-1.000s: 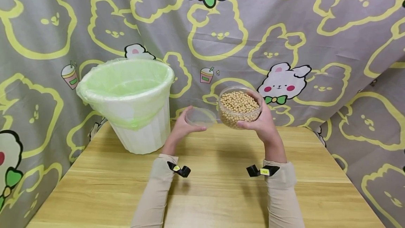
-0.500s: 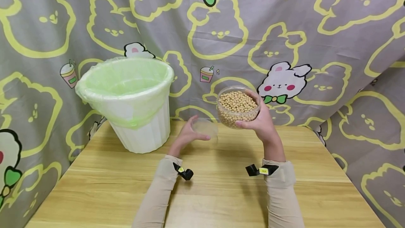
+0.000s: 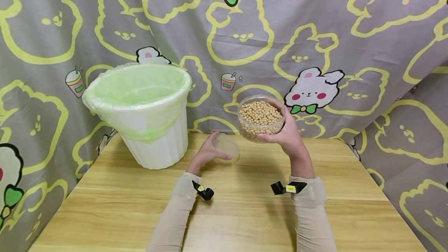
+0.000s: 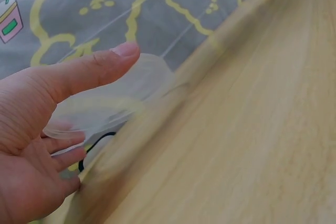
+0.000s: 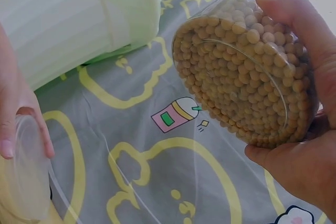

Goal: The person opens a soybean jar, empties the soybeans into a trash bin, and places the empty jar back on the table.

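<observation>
In the head view, my left hand [image 3: 209, 151] holds a round, translucent plastic lid [image 3: 226, 149] just above the table. The left wrist view has the thumb over one side of the lid [image 4: 118, 95] and the fingers partly hidden behind it. To the right, my right hand [image 3: 287, 135] grips a clear round tub [image 3: 260, 129] of small tan balls that look like soybeans. This tub is open at the top and nearly full. Seen from the right wrist, the tub [image 5: 241, 77] is tilted, its base towards the camera, with thumb and fingers around its side.
A white ribbed bin [image 3: 157, 143] with a pale green bag liner [image 3: 147, 88] over its rim stands at the back left of the wooden table [image 3: 241, 213]. Behind the table hangs a grey curtain [image 3: 196, 30] with yellow cartoon outlines.
My left hand has moved slightly right and down with the lid, which has turned a little. The tub in my right hand has shifted slightly left.
</observation>
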Demonstrator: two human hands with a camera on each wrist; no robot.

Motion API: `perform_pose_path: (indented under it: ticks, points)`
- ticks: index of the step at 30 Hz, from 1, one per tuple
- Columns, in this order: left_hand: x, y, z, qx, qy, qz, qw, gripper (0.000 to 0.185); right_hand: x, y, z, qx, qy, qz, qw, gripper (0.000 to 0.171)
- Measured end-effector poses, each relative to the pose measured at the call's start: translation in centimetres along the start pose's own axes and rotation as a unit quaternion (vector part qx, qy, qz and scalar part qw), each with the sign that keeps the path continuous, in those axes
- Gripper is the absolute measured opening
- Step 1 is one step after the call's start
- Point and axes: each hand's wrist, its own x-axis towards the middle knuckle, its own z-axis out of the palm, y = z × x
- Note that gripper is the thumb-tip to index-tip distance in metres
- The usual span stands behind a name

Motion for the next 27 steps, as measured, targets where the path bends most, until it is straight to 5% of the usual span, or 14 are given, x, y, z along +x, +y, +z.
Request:
perform_pose_path:
  ticks: [27]
  points:
    - [-0.68, -0.90, -0.91, 0.107, -0.046, -0.014, 0.9931, 0.126, 0.18, 0.10, 0.93, -0.021, -0.011, 0.008, 1.000, 0.105]
